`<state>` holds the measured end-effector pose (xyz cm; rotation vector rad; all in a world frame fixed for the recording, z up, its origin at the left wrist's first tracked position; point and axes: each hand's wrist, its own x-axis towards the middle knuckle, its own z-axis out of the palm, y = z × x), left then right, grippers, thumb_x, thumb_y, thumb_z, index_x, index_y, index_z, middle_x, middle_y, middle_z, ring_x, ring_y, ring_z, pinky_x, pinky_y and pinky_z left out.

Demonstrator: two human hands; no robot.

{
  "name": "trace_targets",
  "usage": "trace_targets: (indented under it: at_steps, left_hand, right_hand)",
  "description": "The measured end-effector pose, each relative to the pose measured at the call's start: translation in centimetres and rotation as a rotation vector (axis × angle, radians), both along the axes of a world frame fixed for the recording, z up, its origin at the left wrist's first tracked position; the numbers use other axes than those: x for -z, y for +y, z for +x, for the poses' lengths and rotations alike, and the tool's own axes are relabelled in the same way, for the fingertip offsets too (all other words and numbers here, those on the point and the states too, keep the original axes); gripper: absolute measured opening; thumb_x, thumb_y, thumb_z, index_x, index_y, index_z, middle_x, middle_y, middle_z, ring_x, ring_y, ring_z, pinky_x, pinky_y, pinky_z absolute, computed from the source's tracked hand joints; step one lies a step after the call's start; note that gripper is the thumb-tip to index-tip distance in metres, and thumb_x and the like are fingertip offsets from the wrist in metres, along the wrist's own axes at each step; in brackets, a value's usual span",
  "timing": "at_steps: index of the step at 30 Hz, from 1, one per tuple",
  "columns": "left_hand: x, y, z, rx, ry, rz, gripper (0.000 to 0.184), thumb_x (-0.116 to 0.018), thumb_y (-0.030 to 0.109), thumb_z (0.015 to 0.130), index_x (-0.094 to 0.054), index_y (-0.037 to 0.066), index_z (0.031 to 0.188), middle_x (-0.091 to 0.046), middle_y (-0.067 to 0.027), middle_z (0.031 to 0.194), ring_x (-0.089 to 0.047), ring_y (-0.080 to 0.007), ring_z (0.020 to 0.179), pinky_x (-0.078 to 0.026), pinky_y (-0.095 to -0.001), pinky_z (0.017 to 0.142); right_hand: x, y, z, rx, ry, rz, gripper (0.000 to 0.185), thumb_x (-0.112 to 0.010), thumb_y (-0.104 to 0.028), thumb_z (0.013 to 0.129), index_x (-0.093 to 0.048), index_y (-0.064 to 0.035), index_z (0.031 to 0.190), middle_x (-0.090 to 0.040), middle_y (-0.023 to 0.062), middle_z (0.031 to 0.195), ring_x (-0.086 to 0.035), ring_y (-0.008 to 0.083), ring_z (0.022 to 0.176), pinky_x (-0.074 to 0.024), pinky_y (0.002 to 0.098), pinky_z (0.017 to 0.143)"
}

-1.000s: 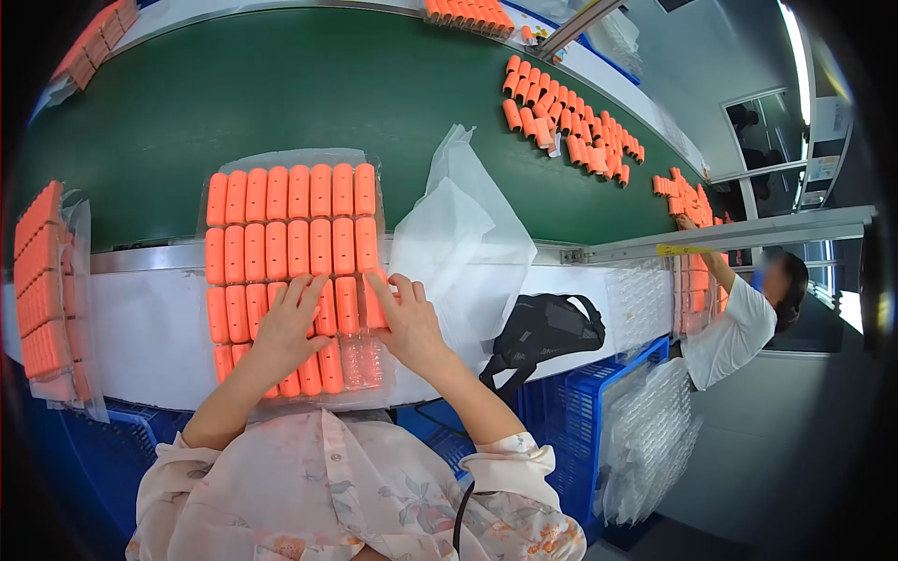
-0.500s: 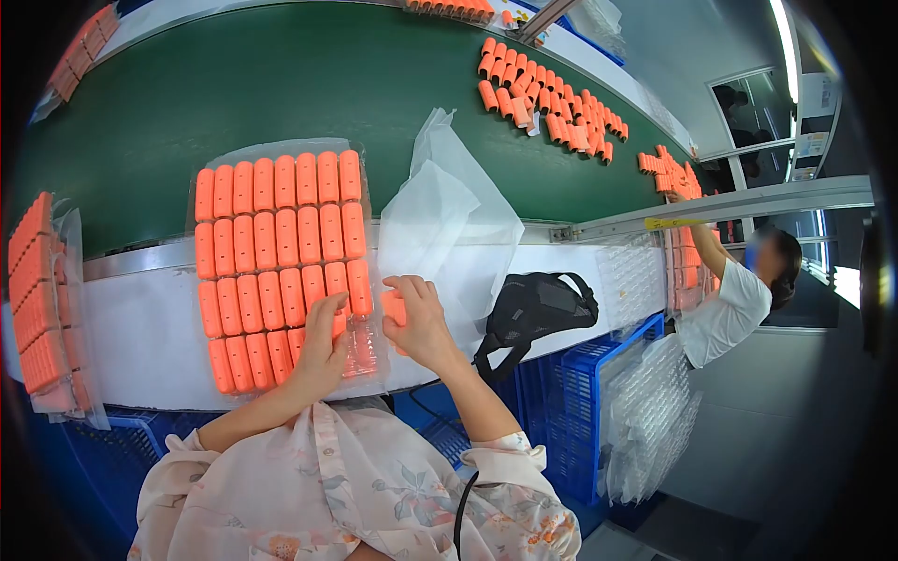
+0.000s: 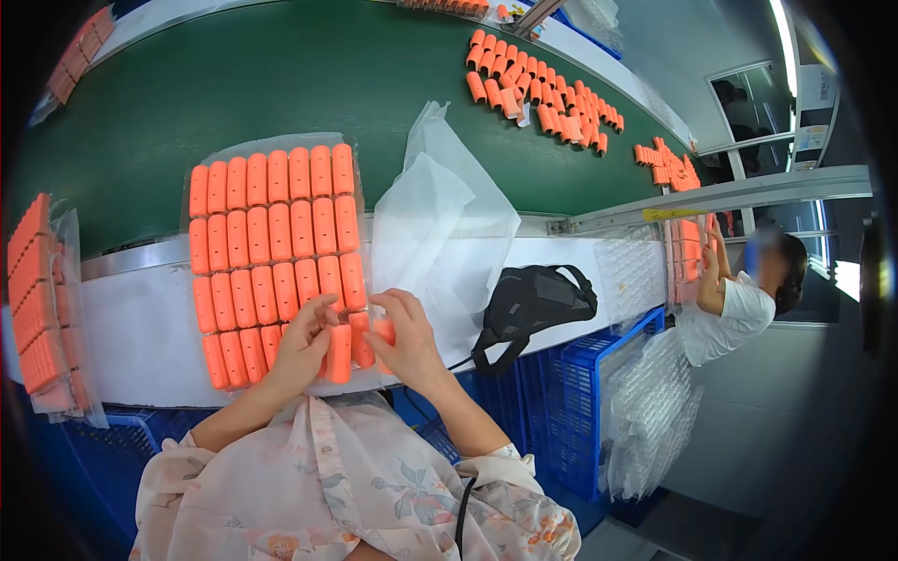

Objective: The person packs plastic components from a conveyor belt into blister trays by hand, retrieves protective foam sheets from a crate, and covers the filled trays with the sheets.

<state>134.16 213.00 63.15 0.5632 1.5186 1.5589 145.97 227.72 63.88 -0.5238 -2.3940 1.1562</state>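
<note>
In front of me a clear plastic tray [image 3: 369,280] holds rows of orange rounded oblong plastic pieces [image 3: 280,233]. My left hand [image 3: 301,348] is at the near row, its thumb and fingers closed on one orange piece [image 3: 340,354] that stands a little proud of the others. Another orange piece [image 3: 360,338] sits just right of it, between the two hands. My right hand [image 3: 410,338] pinches a further orange piece [image 3: 383,330] at the tray's right edge. My fingers partly cover the near right corner of the tray.
Translucent sheets [image 3: 440,206] and a black bag [image 3: 538,313] lie to the right. Beyond, a green belt [image 3: 262,75] carries loose orange pieces [image 3: 543,89]. Another filled tray [image 3: 42,299] stands left. A co-worker [image 3: 739,309] is at the far right, above a blue crate [image 3: 585,402].
My left hand has closed on an orange piece at the near row. Pieces now show where near-right slots looked bare. My right hand has moved slightly down and left. The co-worker's arm has drawn back.
</note>
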Motion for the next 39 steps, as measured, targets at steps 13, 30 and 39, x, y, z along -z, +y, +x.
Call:
trace_targets:
  at_steps: [13,30,39]
  left_hand:
    - [2.2,1.1,0.5,0.123,0.956,-0.056,0.05,-0.043,-0.014,0.069,-0.06,0.006,0.111,-0.049,-0.011,0.101,-0.049,-0.0259,0.097,-0.037,-0.0357,0.088]
    - [-0.2,1.5,1.1,0.242,1.354,-0.066,0.053,-0.062,0.01,0.069,-0.052,0.002,0.12,-0.051,-0.0112,0.118,-0.049,-0.0282,0.102,-0.036,-0.041,0.088]
    - [3.4,17.6,2.0,0.642,1.573,-0.641,0.075,-0.071,0.019,0.073,-0.034,0.003,0.136,-0.054,-0.0162,0.114,-0.058,-0.0271,0.084,-0.047,-0.0342,0.073]
  right_hand:
    - [2.3,15.6,-4.5,0.382,0.007,0.26,0.036,-0.062,0.002,0.068,-0.059,-0.0043,0.103,-0.058,0.0136,0.099,-0.05,0.0334,0.093,-0.0446,0.0421,0.081]
    - [10.9,33.0,4.7,0.648,-0.642,0.462,0.028,-0.061,-0.006,0.072,-0.062,-0.005,0.1,-0.062,0.0192,0.1,-0.054,0.0401,0.097,-0.0443,0.0446,0.085]
    - [6.1,24.2,1.5,0.573,-0.436,0.241,0.063,-0.068,-0.023,0.076,-0.041,-0.0007,0.128,-0.055,0.0307,0.112,-0.05,0.0468,0.108,-0.0406,0.0461,0.093]
